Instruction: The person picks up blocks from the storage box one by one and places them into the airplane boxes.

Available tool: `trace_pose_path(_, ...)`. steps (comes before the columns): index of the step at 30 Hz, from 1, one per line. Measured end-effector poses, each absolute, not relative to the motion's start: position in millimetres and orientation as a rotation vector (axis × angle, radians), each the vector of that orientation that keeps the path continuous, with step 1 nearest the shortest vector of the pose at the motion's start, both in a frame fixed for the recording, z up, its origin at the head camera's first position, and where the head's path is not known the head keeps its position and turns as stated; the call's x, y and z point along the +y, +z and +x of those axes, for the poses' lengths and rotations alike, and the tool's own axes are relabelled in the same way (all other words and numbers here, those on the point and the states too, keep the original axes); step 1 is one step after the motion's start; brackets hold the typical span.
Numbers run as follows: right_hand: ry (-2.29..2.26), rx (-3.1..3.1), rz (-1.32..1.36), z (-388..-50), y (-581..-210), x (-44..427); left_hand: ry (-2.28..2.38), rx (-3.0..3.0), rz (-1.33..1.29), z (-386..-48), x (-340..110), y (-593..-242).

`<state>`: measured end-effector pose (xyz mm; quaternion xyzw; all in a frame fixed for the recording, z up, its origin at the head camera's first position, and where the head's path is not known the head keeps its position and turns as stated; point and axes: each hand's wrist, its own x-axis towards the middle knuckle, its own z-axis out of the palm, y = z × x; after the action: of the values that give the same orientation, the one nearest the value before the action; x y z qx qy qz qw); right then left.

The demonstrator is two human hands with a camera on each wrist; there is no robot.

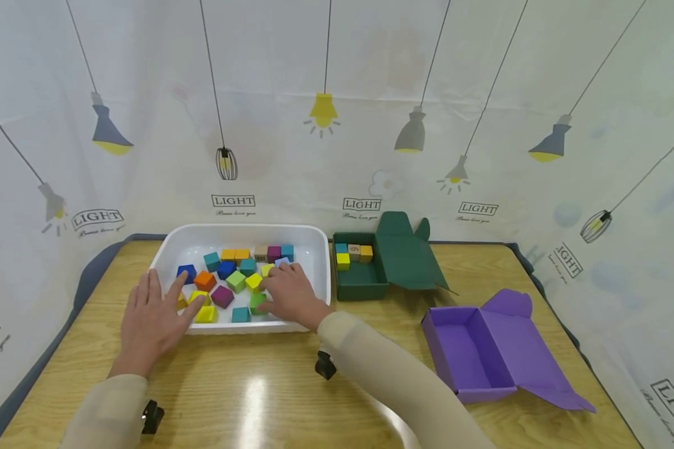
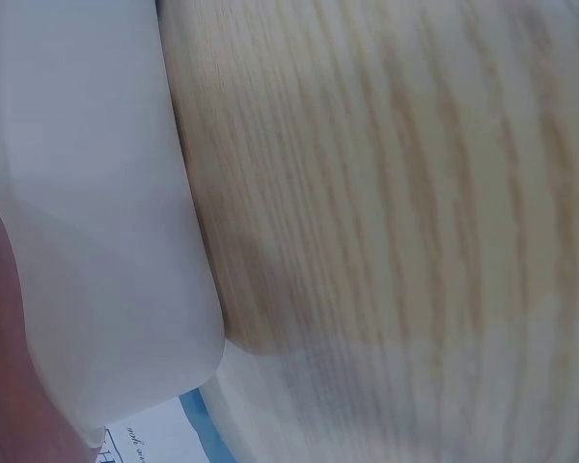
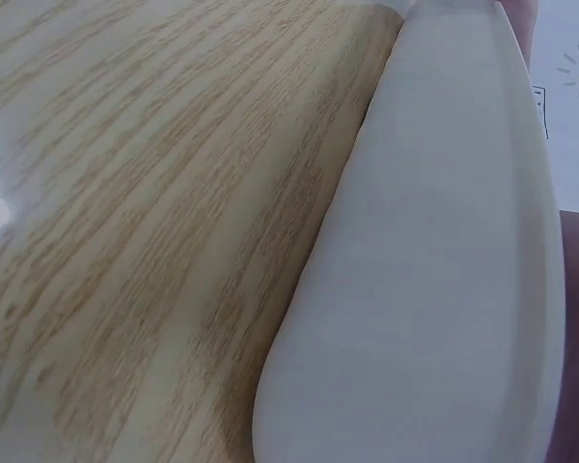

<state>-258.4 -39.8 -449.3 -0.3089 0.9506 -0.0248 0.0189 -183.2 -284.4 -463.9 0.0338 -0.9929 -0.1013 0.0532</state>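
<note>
Small multicoloured cubes (image 1: 222, 296) sit in the glossy white rectangular tray (image 1: 247, 228), right beneath both grips! The right grip (image 1: 292, 293) dips among them beside a bright green cube (image 1: 257, 304); clamped or not, I can't tell. The left grip (image 1: 151, 315) has its fingers spread apart. To the right grip's right: an open dark green cardboard box (image 1: 362, 291), then an open purple cardboard box (image 1: 485, 394). Below, shiny wood-grain tabletop (image 1: 213, 386); beyond, pale lamp-printed sheeting (image 1: 292, 168).

On the tabletop (image 1: 292, 399), the left grip (image 1: 154, 317) is spread over the near left corner of a white tray (image 1: 247, 235), the right grip (image 1: 294, 292) among its coloured cubes (image 1: 236, 280); just right of the tray stands an open green box (image 1: 365, 291), farther right an open purple box (image 1: 462, 349)
</note>
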Motion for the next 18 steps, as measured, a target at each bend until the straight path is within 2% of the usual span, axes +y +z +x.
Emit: trace_pose_path(18, -0.048, 2.907, -0.997, -262.7, -451.3, -43.2, -0.322, -3.015, 0.098, -182.2, -284.2, -462.3)
